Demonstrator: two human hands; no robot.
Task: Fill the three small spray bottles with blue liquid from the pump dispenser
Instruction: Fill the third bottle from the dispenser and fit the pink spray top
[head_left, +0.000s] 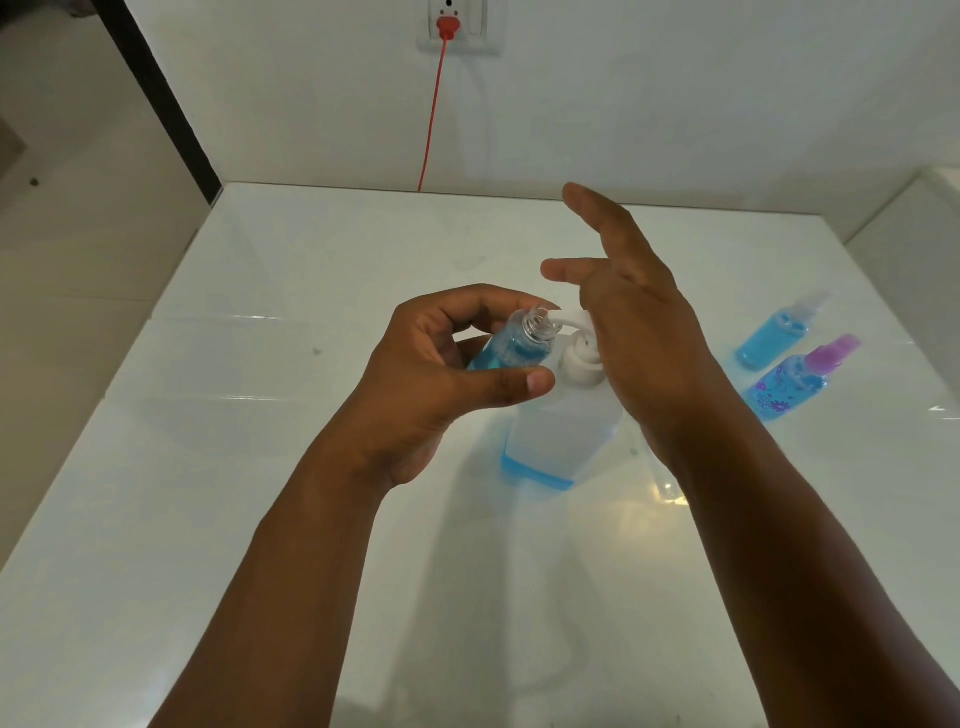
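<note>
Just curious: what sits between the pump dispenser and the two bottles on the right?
Nothing; the head view shows bare white counter between pump dispenser and the bottles.

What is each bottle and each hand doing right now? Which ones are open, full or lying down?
Left hand: grips the open bottle.
Open bottle: capless, tilted, mostly full of blue, mouth at the pump spout.
Right hand: fingers straight, palm on the pump head.
Pump dispenser: upright, nearly empty.
Clear-capped bottle: capped, lying down, blue inside.
Purple-capped bottle: capped, lying down, blue inside.
Red plug: in the socket.

Two bare forearms — no sleeves, left hand (441, 358) and right hand (639, 332) ungloved, unadorned.
</note>
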